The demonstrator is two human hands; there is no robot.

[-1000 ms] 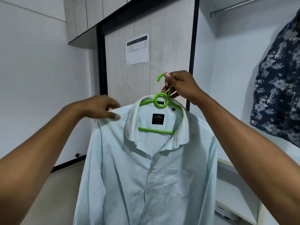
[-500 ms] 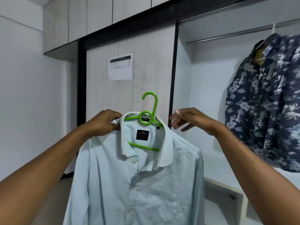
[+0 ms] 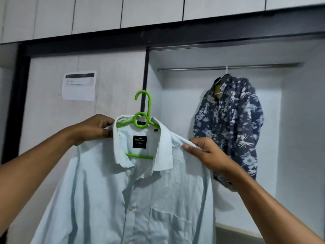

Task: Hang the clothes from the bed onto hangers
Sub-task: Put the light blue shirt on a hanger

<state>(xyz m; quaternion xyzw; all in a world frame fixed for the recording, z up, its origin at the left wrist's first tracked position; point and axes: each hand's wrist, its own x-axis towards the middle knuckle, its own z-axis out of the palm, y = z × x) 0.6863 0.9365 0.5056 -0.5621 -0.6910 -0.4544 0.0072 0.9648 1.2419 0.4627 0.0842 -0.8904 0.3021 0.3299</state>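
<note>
A pale blue shirt (image 3: 123, 199) hangs on a green plastic hanger (image 3: 143, 112), held up in front of a wardrobe. The hanger's hook stands free above the collar. My left hand (image 3: 93, 129) grips the shirt's left shoulder beside the collar. On the other side, my right hand (image 3: 205, 154) pinches the right shoulder seam. The shirt's lower part runs out of view.
A metal rail (image 3: 228, 68) crosses the open wardrobe bay at upper right. A dark blue floral shirt (image 3: 232, 124) hangs from it on a white hanger. A paper sheet (image 3: 78, 85) is stuck on the closed wardrobe door to the left. Cabinets run overhead.
My right hand let go of the hanger's hook, dropped and took hold of the shirt's right shoulder. My view lifted and turned right, bringing the rail and floral shirt fully in.
</note>
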